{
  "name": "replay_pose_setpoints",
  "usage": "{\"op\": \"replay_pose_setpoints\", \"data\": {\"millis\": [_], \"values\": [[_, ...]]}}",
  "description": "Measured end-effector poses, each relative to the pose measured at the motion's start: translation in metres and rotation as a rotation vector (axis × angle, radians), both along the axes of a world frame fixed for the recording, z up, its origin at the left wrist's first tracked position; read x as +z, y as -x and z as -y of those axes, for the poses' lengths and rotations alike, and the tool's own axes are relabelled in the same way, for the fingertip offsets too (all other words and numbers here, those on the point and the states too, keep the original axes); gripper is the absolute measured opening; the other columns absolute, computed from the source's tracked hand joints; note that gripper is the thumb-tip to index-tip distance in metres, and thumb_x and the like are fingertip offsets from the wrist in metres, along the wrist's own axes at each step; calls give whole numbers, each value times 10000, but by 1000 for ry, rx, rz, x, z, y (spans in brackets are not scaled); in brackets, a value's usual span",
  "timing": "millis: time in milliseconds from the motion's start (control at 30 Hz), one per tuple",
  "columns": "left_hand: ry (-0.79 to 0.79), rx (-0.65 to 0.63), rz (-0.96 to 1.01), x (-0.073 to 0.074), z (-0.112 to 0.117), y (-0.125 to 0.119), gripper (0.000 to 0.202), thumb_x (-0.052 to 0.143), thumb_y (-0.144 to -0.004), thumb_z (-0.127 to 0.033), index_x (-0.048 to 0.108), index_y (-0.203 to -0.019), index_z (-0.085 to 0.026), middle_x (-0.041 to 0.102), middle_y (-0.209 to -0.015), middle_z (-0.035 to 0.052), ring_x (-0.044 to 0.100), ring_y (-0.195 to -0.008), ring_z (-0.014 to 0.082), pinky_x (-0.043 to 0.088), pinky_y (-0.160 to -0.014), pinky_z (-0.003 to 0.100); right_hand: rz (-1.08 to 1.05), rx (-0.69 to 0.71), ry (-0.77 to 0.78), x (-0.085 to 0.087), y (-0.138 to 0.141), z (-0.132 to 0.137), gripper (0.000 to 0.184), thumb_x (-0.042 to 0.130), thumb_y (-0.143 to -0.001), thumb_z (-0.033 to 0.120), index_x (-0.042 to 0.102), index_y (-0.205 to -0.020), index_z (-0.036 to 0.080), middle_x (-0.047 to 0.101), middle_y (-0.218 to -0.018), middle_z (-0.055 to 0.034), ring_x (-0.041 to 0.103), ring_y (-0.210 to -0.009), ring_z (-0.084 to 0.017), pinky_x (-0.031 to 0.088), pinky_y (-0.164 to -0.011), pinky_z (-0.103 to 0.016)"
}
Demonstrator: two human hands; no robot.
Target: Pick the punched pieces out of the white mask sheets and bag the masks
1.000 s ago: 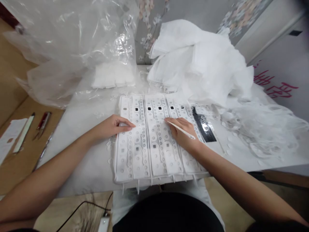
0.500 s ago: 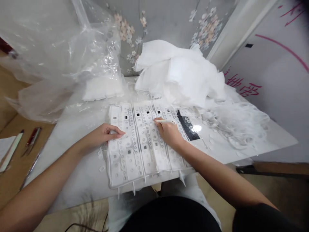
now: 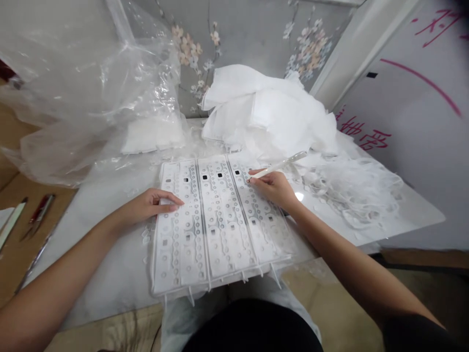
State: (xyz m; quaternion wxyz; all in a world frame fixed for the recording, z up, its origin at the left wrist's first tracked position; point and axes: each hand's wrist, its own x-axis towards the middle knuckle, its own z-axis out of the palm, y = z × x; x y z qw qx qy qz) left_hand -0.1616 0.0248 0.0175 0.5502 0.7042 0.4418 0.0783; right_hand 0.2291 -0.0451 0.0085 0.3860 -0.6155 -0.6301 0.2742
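A white sheet with rows of small rings, bumps and several square holes lies at the table's near edge, its thin tabs hanging over. My left hand rests on the sheet's left side, index finger and thumb stretched out over it, nothing held. My right hand is closed around a slim white pen-like tool at the sheet's upper right. The tool's back end points up to the right. My fingertips are close to the sheet's surface; whether they also pinch it is too small to tell.
A heap of white sheets stands at the back of the table. Clear plastic bags lie at back left. Translucent scraps are piled at right. Scissors-like red-handled tools lie at far left; a marked whiteboard stands right.
My right hand has moved right, and the white tool now tilts upward. The sheet's raised flap lies flatter, and the black strip at its right is covered. My left hand stays nearly in place.
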Motion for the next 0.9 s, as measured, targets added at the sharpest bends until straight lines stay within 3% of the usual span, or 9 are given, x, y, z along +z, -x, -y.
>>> {"op": "replay_pose_setpoints", "data": {"millis": [100,200,267,367,433,500,600,733,900], "values": [[50,9,-64,0,-4,4,420,762,-841,-505,796,-1166,-240,655,-628,16,590,-509,143,481,-480,223,-53,4,91,-9,-15,3,347,681,-867,454,753,-695,162,777,-986,-73,700,-798,-200,463,-594,-266],[24,74,-187,2,-8,9,580,740,-841,-546,717,-1323,-223,552,-507,-21,517,-423,140,424,-426,231,-134,3,141,-13,-18,5,342,705,-854,491,792,-813,163,777,-993,-66,644,-696,-154,425,-545,-258],[-216,217,-280,8,-7,8,545,715,-851,-556,736,-1281,-221,546,-517,-26,510,-459,138,401,-451,228,-146,28,156,-8,-14,3,340,704,-861,484,786,-790,161,776,-966,-68,652,-720,-162,447,-572,-262],[-727,387,-359,19,1,-14,400,615,-932,-544,791,-1098,-226,656,-667,-14,589,-616,156,453,-580,244,-104,126,129,4,-1,-3,272,698,-883,425,792,-819,178,778,-928,-61,685,-807,-192,495,-666,-283],[-889,285,-353,24,10,-44,406,555,-981,-546,787,-1094,-233,752,-878,-4,668,-763,188,510,-687,278,-77,243,68,7,11,-10,212,686,-905,374,798,-887,195,777,-924,-52,691,-851,-195,510,-743,-300],[-942,30,-343,24,16,-81,488,528,-984,-611,757,-1196,-236,761,-1145,33,704,-977,239,549,-816,330,-53,325,19,3,22,-16,179,672,-920,326,789,-902,192,773,-929,-54,683,-840,-184,509,-773,-309],[-954,-295,-362,10,16,-131,829,480,-935,-760,547,-1492,-151,523,-1543,131,479,-1424,329,404,-1162,443,-22,347,-1,-9,32,-22,144,652,-926,255,765,-892,172,760,-908,-61,671,-821,-173,506,-773,-307],[-884,-402,-405,-18,2,-157,1038,402,-907,-839,300,-1631,-101,256,-1685,156,209,-1575,329,172,-1286,470,21,353,29,-17,32,-24,142,628,-939,234,743,-884,173,729,-821,-43,654,-789,-160,502,-751,-296],[-879,-413,-361,-33,-4,-150,1019,390,-912,-838,250,-1652,-153,222,-1697,129,159,-1590,311,82,-1300,457,70,373,28,-15,30,-24,139,627,-931,214,731,-845,182,713,-778,-34,652,-787,-163,514,-753,-303]]}}
